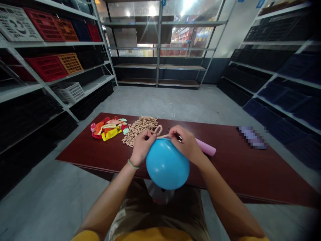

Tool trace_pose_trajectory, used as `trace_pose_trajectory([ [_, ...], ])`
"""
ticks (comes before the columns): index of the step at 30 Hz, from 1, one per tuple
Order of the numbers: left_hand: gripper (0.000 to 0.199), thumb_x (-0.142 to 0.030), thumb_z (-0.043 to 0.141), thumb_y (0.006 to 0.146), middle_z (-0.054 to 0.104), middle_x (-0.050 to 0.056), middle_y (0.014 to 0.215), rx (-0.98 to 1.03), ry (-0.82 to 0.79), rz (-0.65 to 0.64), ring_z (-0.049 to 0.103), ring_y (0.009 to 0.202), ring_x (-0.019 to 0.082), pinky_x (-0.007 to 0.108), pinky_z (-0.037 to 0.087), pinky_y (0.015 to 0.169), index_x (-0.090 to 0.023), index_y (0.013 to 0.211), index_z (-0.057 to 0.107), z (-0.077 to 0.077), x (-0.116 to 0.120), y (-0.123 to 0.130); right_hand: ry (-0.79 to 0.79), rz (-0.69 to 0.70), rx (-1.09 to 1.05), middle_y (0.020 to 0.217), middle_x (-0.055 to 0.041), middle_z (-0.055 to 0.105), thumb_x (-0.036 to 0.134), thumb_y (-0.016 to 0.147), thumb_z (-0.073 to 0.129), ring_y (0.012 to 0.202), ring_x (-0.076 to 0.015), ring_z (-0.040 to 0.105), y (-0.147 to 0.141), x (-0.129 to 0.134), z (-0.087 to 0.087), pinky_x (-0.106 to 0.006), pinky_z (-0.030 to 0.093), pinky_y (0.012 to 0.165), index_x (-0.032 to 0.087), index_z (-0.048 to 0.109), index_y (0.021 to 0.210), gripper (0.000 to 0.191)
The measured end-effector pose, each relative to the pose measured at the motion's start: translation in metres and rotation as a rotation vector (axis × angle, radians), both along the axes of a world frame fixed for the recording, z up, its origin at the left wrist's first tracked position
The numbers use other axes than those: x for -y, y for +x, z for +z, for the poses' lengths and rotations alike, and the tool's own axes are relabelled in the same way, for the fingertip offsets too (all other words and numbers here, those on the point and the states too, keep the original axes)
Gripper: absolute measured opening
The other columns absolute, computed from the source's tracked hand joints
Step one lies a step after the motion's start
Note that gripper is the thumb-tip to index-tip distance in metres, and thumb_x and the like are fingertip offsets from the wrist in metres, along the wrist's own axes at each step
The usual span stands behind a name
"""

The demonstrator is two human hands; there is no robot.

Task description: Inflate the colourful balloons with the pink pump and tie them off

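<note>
Glossy rubber balloon (167,164), polished tabletop (233,167), seemingly matt cord (163,136)

On table (230,164), left to right: balloon heap (107,129), strand heap (140,128), tube (207,147); before these, single balloon (167,164).

Fingers (151,136) pinching beige cord (163,136) at blue balloon (167,164).

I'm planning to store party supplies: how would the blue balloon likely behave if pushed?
The balloon is probably very light, since it looks inflated. Its rounded shape suggests it would roll easily. The taut, shiny skin looks slippery and might burst if pinched hard.
</note>
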State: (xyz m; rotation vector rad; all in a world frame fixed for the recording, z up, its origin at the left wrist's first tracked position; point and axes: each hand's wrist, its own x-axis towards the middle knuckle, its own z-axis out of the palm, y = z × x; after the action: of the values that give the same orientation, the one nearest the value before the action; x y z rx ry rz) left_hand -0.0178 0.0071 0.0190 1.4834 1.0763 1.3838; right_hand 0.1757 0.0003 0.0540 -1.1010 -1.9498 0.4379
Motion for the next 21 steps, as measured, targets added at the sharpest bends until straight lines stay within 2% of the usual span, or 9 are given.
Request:
trace_pose_trajectory([
  [4, 0.028, -0.025, 0.058, 0.085, 0.062, 0.001, 0.078, -0.115, 0.112, 0.077, 0.056, 0.076, 0.014, 0.026, 0.041, 0.072, -0.019, 0.063, 0.043, 0.007, 0.006, 0.005, -0.254, 0.037, -0.115, 0.087, 0.0001, 0.065, 0.015, 0.086, 0.041, 0.081, -0.0160, 0.059, -0.002, -0.008, 0.006, -0.031, 0.044, 0.074, 0.024, 0.060, 0.091, 0.022],
  [8, 0.028, -0.021, 0.058, 0.086, 0.062, 0.001, 0.078, -0.277, 0.286, 0.129, 0.057, 0.076, 0.014, 0.027, 0.040, 0.072, -0.019, 0.063, 0.043, 0.015, 0.013, 0.009, -0.307, 0.093, -0.158, 0.100, -0.0031, 0.068, 0.026, 0.092, 0.040, 0.094, -0.0183, 0.061, -0.008, -0.017, 0.009, -0.034, 0.045, 0.083, 0.023, 0.062, 0.099, 0.023],
  [11, 0.026, -0.020, 0.058, 0.086, 0.062, 0.002, 0.077, -0.342, 0.344, 0.125, 0.055, 0.074, 0.015, 0.027, 0.040, 0.070, -0.019, 0.064, 0.045, 0.015, 0.016, 0.010, -0.317, 0.135, -0.114, 0.096, -0.0037, 0.068, 0.033, 0.091, 0.049, 0.087, -0.0179, 0.061, -0.011, -0.018, 0.011, -0.032, 0.046, 0.078, 0.022, 0.064, 0.097, 0.019],
  [13, 0.027, -0.021, 0.058, 0.087, 0.062, 0.002, 0.077, -0.324, 0.345, 0.124, 0.056, 0.075, 0.015, 0.028, 0.040, 0.071, -0.019, 0.063, 0.045, 0.012, 0.017, 0.010, -0.243, 0.071, -0.066, 0.090, -0.0032, 0.067, 0.032, 0.088, 0.054, 0.083, -0.0175, 0.060, -0.012, -0.016, 0.010, -0.031, 0.046, 0.074, 0.022, 0.063, 0.089, 0.014],
  [16, 0.027, -0.022, 0.060, 0.086, 0.063, 0.003, 0.082, -0.176, 0.305, 0.115, 0.058, 0.080, 0.016, 0.029, 0.042, 0.074, -0.019, 0.064, 0.045, 0.005, 0.017, 0.011, -0.033, -0.060, 0.029, 0.089, -0.0039, 0.065, 0.028, 0.090, 0.051, 0.085, -0.0186, 0.059, -0.013, -0.013, 0.005, -0.032, 0.045, 0.077, 0.021, 0.060, 0.087, 0.011],
  [18, 0.025, -0.024, 0.062, 0.085, 0.064, 0.003, 0.085, -0.023, 0.236, 0.058, 0.060, 0.082, 0.016, 0.029, 0.044, 0.075, -0.019, 0.066, 0.046, 0.001, 0.017, 0.012, 0.064, -0.094, 0.088, 0.090, -0.0055, 0.064, 0.025, 0.092, 0.046, 0.087, -0.0198, 0.058, -0.014, -0.012, 0.000, -0.033, 0.044, 0.079, 0.021, 0.058, 0.090, 0.013],
  [21, 0.026, -0.028, 0.065, 0.083, 0.067, 0.004, 0.086, 0.138, 0.061, -0.076, 0.062, 0.082, 0.017, 0.029, 0.046, 0.075, -0.018, 0.067, 0.048, 0.000, 0.019, 0.012, 0.095, -0.090, 0.129, 0.094, -0.0066, 0.065, 0.023, 0.096, 0.039, 0.089, -0.0202, 0.059, -0.016, -0.011, -0.004, -0.032, 0.044, 0.080, 0.020, 0.057, 0.096, 0.018],
])
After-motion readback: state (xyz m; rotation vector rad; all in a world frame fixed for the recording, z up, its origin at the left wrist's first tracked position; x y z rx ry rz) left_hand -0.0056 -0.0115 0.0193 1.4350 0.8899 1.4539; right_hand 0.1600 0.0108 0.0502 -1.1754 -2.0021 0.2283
